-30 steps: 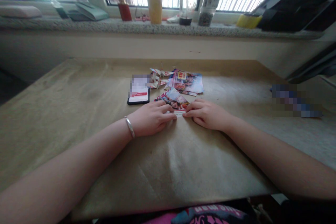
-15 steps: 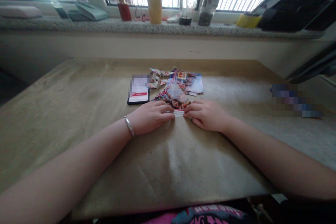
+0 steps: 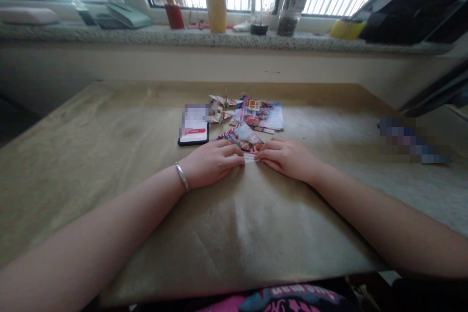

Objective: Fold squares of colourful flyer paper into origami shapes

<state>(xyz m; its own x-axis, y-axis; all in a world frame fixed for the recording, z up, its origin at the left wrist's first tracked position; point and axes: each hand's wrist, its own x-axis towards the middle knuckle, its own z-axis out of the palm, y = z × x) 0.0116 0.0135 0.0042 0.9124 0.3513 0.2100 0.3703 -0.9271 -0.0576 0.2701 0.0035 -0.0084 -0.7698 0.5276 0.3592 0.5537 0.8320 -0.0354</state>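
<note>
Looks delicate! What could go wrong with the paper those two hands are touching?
The left hand and right hand touch opposite sides of the printed paper; uneven pressure might crease it crookedly.

The smartphone lies just beyond the left hand, so an outward reach could bump it.

The folded paper cranes sit between the smartphone and the printed sheets; a careless nudge might crush them.

The left hand (image 3: 214,163) covers the near left part of the printed paper (image 3: 251,142); the right hand (image 3: 290,158) covers its near right part. The paper's underside is not visible. Print on its near strip is illegible. Pixelation obscures the upper part of the phone (image 3: 193,138) and most of an unidentifiable item (image 3: 413,141) at right. Picture edges cut off both forearms (image 3: 102,234) and the black object (image 3: 409,5) at upper right.
</note>
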